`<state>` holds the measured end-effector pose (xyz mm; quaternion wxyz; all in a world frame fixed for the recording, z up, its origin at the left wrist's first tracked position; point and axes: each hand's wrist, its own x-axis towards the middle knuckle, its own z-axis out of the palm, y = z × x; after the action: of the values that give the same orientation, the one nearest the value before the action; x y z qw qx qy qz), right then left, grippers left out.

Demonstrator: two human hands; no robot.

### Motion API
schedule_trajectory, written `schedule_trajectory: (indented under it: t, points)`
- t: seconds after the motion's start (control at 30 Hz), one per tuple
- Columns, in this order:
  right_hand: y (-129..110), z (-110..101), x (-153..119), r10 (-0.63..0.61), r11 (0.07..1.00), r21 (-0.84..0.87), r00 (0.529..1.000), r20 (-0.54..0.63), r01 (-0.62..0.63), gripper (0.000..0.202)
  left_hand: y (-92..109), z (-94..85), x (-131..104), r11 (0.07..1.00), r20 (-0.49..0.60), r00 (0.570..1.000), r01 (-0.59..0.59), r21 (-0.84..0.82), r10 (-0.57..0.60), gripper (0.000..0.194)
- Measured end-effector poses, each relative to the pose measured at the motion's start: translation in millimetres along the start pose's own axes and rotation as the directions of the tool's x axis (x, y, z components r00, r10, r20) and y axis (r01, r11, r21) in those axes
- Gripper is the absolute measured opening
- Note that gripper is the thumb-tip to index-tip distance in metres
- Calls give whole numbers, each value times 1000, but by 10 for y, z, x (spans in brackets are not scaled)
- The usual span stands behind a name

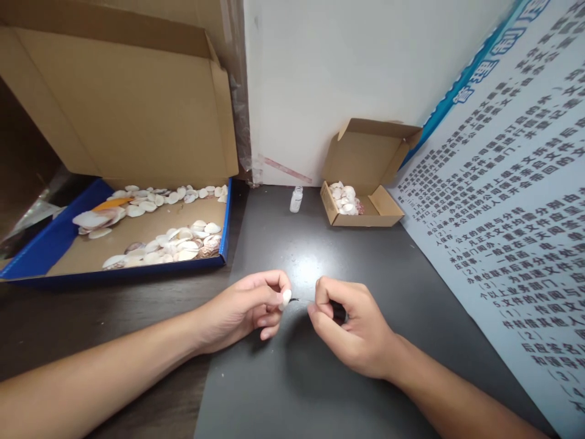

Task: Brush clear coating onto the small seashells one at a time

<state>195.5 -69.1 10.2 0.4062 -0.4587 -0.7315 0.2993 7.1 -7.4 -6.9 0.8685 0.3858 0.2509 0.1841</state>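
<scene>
Between the thumb and forefinger of my left hand (256, 305) is a small white seashell (286, 298); the other fingers curl loosely below. My right hand (354, 323) is closed in a pinch just to the right of the shell, apart from my left hand. A thin strand with a dark tip (295, 299) shows in the gap between the shell and my right fingertips. Whatever my right fingers grip is too fine to name. Both hands are above the dark grey tabletop mat (256, 390).
At the left stands an open blue cardboard box (223, 225) with many seashells (176, 244) in two groups. A small brown box (370, 219) at the back right holds white shells (345, 198). Nearby stands a small labelled bottle (296, 200). A printed board (512, 201) leans along the right.
</scene>
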Motion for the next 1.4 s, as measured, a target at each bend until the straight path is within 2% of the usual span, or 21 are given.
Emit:
schedule_trajectory:
  t: [0.2, 0.47, 0.7, 0.87, 0.97, 1.13, 1.27, 1.4]
  points:
    - [28, 4, 12, 17, 999, -33, 1000, -20, -18, 26, -12, -14, -2, 999, 0, 1000, 19, 32, -19, 10]
    - [0, -4, 3, -23, 998, 53, 1000, -20, 24, 26, -19, -38, 5, 1000, 23, 1000, 12, 20, -12, 10]
    - [17, -27, 23, 30, 999, 31, 998, -46, -29, 26, -26, -38, 6, 1000, 33, 999, 3, 18, -4, 9]
    - [2, -19, 7, 9, 1000, 22, 1000, 6, -9, 24, -23, -43, 2, 1000, 22, 1000, 4, 2, -4, 11]
    - [5, -8, -1, 47, 999, 4, 999, -11, -47, 24, -15, -28, -1, 1000, 17, 1000, 3, 4, -3, 10]
    - [15, -8, 3, 15, 1000, 6, 1000, 13, -15, 23, -3, 10, -1, 1000, -6, 1000, 3, 14, -3, 10]
    - [24, -32, 24, 65, 998, -15, 998, -18, -66, 24, -1, 14, 7, 1000, -13, 1000, 4, 14, -4, 9]
    - [20, -37, 30, 29, 999, 14, 1000, 5, -29, 23, -11, -12, 12, 1000, -2, 1000, 7, 13, -7, 9]
